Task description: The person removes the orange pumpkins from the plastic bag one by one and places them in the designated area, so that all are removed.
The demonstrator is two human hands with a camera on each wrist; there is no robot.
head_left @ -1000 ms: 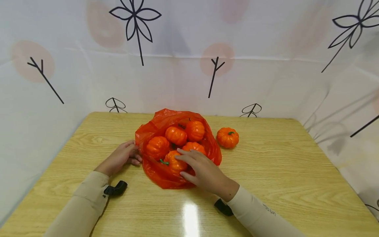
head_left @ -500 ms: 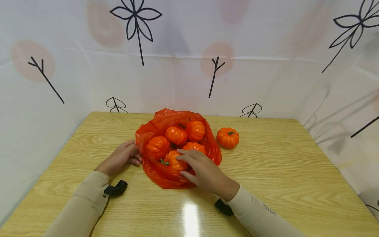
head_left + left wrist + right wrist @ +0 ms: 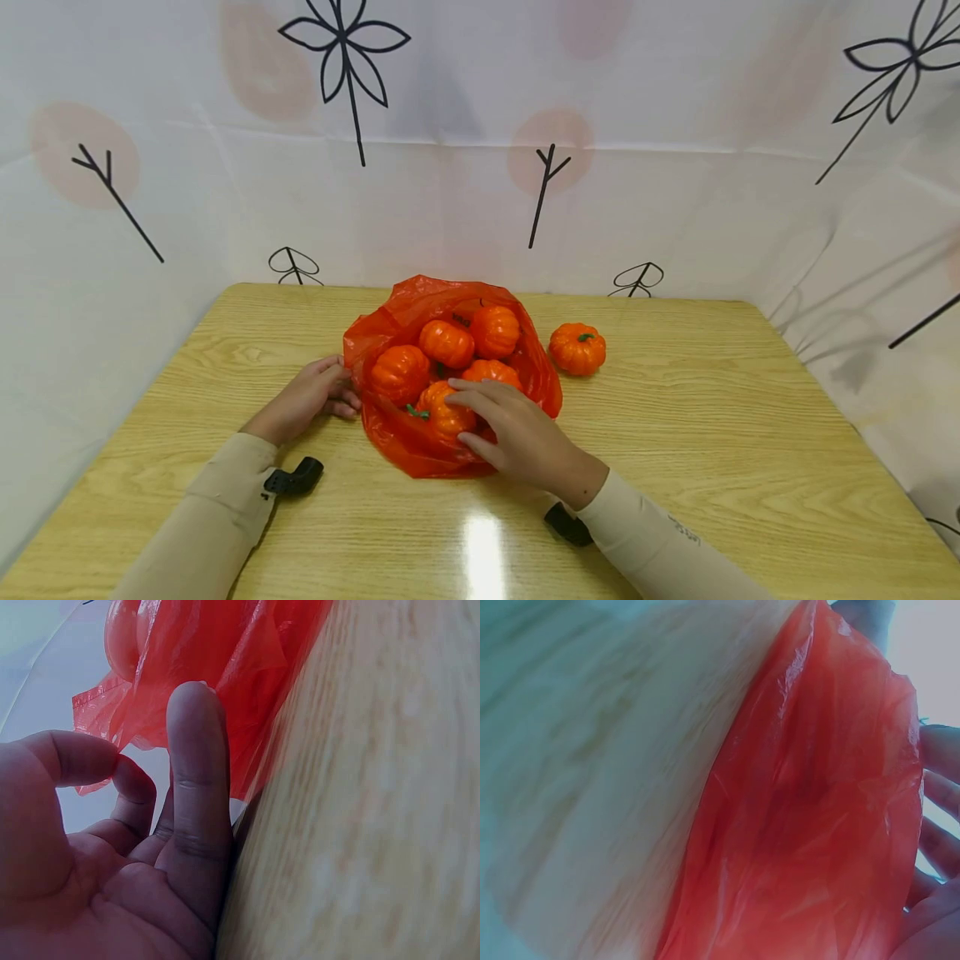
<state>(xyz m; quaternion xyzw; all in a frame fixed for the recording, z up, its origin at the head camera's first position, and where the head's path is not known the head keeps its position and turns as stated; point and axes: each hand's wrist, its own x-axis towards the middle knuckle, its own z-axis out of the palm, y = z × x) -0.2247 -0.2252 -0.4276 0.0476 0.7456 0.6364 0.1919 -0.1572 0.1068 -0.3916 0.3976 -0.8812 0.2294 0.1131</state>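
Observation:
In the head view a thin red plastic bag (image 3: pixel 401 450) lies on the table with its mouth spread wide. Several shiny orange toy pumpkins sit inside, among them a front pumpkin (image 3: pixel 444 410) with a green stem and a left pumpkin (image 3: pixel 400 375). At the bag's left edge my left hand (image 3: pixel 303 404) pinches the plastic between thumb and index finger, as the left wrist view shows; its other fingers stay loose. Over the bag's front right side, my right hand (image 3: pixel 525 433) reaches with spread fingers, fingertips right at the front pumpkin. In the right wrist view the red plastic partly hides those fingers.
One more orange pumpkin (image 3: pixel 577 349) with a green stem rests on the wooden table (image 3: pixel 720 433), just right of the bag. A white patterned cloth (image 3: pixel 480 200) hangs behind the table's back edge. Black wrist mounts (image 3: pixel 294 477) stick out below both sleeves.

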